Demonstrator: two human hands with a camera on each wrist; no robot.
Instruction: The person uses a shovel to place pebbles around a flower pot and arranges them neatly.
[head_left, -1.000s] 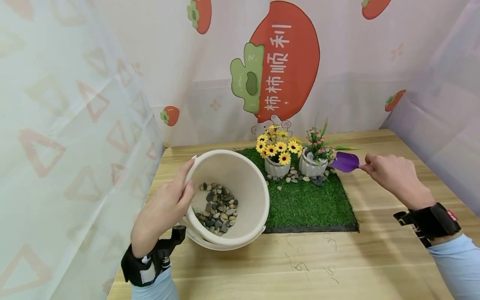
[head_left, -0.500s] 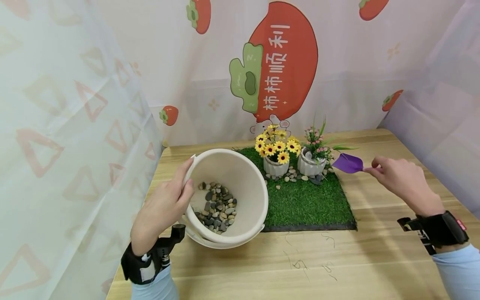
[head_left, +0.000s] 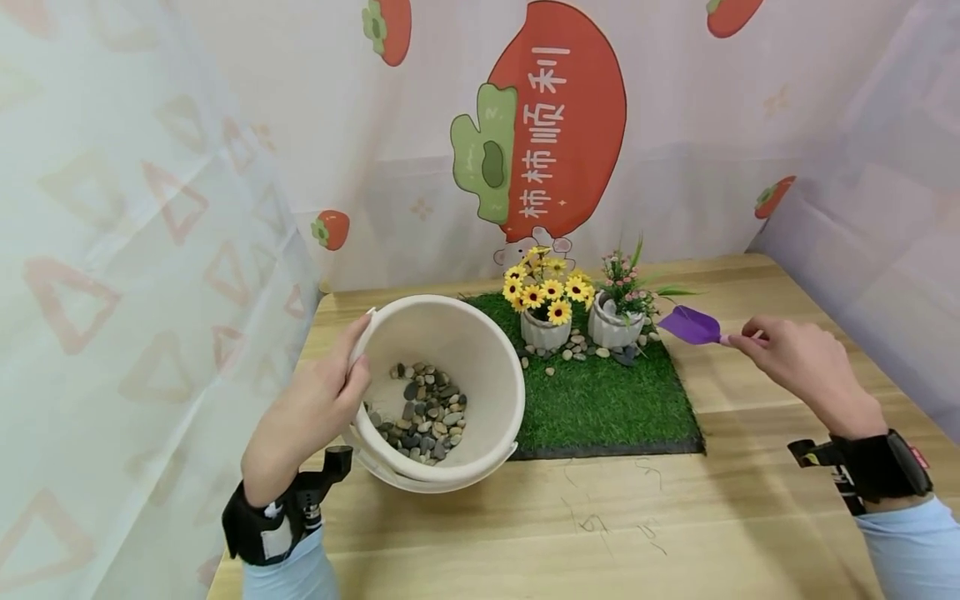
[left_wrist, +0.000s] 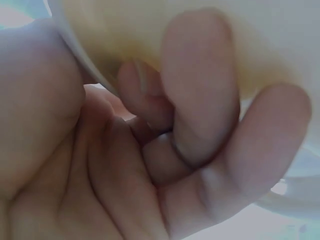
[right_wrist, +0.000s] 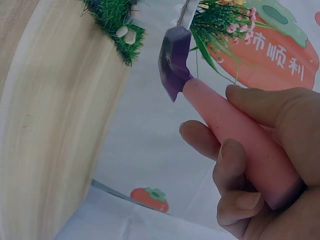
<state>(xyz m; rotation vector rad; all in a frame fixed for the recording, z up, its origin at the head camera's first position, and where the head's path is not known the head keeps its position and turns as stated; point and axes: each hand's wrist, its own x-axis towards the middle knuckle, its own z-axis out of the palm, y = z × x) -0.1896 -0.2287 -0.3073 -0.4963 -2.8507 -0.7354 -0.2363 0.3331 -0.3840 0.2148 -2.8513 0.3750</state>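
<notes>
My left hand (head_left: 311,408) grips the rim of a white bucket (head_left: 491,367), thumb inside and fingers curled against its outer wall. The bucket tilts toward me, and pebbles (head_left: 423,417) lie on its bottom. In my right hand (head_left: 806,367) is a small trowel with a purple blade (head_left: 692,325); its pink handle (right_wrist: 235,132) shows in the right wrist view with my fingers wrapped round it. The blade points left, close to a white pot (head_left: 615,325) of pink flowers. Beside that pot stands another white pot (head_left: 545,332) with yellow flowers (head_left: 551,290).
Both pots stand at the back of a green turf mat (head_left: 607,408), with several pebbles (head_left: 576,348) around their bases. Loose dark strands (head_left: 592,523) lie on the wooden table (head_left: 465,542) in front. Printed curtains (head_left: 420,167) enclose the table's back and sides.
My right hand has drawn the trowel a little to the right, away from the pink-flower pot. The left hand keeps its hold on the bucket, while the whole view shifts slightly.
</notes>
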